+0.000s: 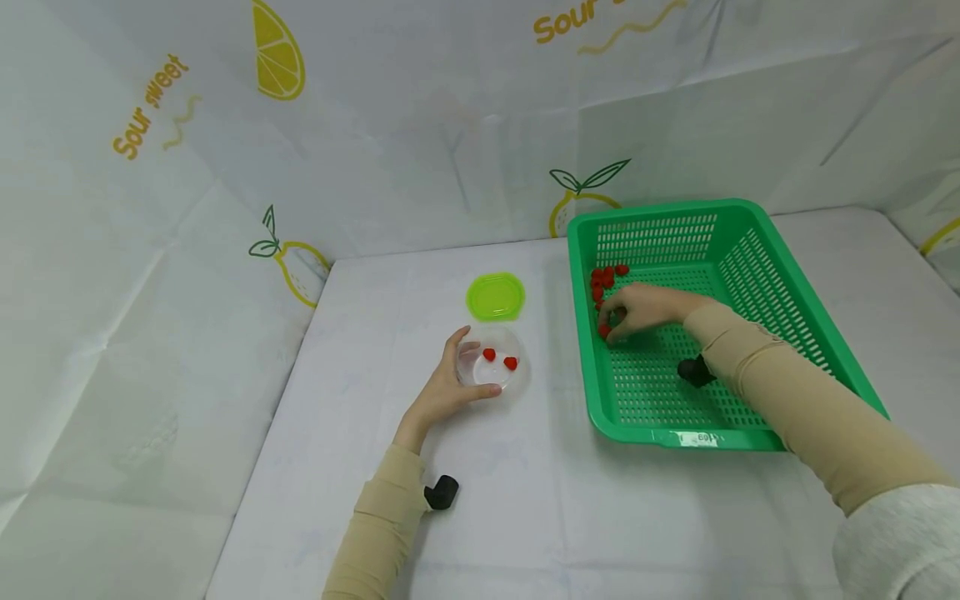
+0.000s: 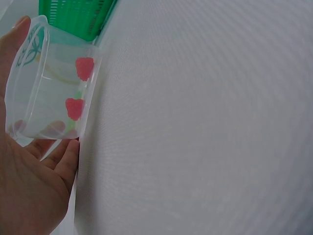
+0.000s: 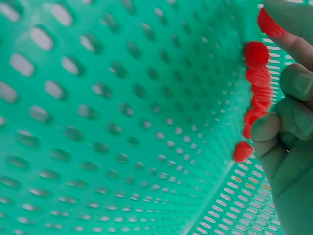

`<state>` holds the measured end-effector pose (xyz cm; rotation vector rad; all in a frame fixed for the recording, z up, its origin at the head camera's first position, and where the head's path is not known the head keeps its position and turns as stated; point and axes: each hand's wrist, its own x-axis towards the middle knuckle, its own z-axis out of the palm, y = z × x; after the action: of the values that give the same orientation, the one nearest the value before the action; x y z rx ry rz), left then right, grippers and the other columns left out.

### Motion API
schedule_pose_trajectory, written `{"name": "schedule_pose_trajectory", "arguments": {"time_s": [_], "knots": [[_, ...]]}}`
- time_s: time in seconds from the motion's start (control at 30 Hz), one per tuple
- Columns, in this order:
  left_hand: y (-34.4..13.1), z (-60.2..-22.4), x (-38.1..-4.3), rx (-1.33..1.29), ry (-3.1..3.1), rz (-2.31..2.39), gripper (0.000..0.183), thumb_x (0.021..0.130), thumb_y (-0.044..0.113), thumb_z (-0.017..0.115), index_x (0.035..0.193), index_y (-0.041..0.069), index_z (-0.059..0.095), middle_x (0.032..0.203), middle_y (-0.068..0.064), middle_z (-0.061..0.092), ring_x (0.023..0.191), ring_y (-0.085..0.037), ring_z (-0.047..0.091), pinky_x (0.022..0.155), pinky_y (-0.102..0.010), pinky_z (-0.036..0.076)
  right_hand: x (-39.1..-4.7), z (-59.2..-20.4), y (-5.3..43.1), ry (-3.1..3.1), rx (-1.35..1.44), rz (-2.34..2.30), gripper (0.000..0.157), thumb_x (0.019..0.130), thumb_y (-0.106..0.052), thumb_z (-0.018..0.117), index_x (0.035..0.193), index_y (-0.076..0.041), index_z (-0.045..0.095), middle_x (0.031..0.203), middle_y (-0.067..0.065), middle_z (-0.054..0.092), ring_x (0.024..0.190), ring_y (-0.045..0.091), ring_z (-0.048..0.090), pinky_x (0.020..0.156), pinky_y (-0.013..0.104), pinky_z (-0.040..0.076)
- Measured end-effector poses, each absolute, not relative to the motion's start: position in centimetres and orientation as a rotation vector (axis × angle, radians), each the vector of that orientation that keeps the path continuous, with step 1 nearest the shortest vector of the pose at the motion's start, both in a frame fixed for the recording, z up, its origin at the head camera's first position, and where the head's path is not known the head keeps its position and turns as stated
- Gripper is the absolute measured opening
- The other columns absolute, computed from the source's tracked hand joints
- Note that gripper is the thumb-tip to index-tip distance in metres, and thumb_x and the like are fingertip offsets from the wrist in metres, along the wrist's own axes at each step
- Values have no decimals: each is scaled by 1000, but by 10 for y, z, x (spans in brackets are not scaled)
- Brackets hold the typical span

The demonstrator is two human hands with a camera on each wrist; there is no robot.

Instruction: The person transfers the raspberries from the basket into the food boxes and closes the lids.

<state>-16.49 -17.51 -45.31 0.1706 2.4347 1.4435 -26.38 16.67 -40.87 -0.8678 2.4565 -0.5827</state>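
Observation:
My left hand grips a clear plastic container on the table, its thumb and fingers spread round the sides. Inside lie two red raspberries, resting on the container's bottom. Over at the right, my right hand reaches into a green plastic basket and pinches a raspberry between thumb and fingertip by the left wall. Beyond that hand, several more raspberries sit together in the basket's far left corner; the right wrist view shows red raspberries in a row beside the fingers.
A bright green lid lies on the white-covered table just behind the container. The basket's slotted walls rise around my right hand. A white cloth with lemon prints hangs behind the table and along its left.

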Motion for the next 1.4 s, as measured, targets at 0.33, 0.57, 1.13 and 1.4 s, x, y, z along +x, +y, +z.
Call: {"name": "schedule_pose_trajectory", "arguments": {"time_s": [0.33, 0.57, 1.13, 1.4], "knots": [[-177, -461, -168, 167, 2442, 1446, 106, 68, 35, 82, 146, 37, 10, 144, 6, 38, 138, -18, 30, 114, -50, 22, -263, -390, 169, 2447, -813, -641, 27, 80, -24, 71, 104, -11, 68, 61, -3, 46, 56, 9, 38, 55, 25, 36], [-177, -465, -168, 185, 2455, 1485, 105, 64, 43, 83, 142, 43, 13, 141, 7, 40, 137, -19, 32, 113, -52, 23, -259, -372, 172, 2473, -799, -696, 26, 81, -27, 71, 102, -12, 68, 61, -3, 42, 56, 9, 37, 57, 26, 36], [-177, -462, -167, 180, 2440, 1470, 106, 67, 40, 82, 145, 39, 11, 143, 7, 38, 138, -19, 30, 113, -52, 24, -248, -334, 162, 2542, -865, -780, 19, 80, -28, 72, 96, -20, 66, 61, -2, 38, 54, 6, 32, 57, 23, 34], [-178, -463, -167, 180, 2432, 1472, 105, 67, 39, 82, 144, 40, 11, 143, 7, 38, 138, -19, 31, 114, -50, 23, -243, -322, 142, 2523, -920, -830, 20, 81, -29, 72, 97, -20, 65, 61, -1, 38, 55, 6, 35, 58, 24, 36]]}}
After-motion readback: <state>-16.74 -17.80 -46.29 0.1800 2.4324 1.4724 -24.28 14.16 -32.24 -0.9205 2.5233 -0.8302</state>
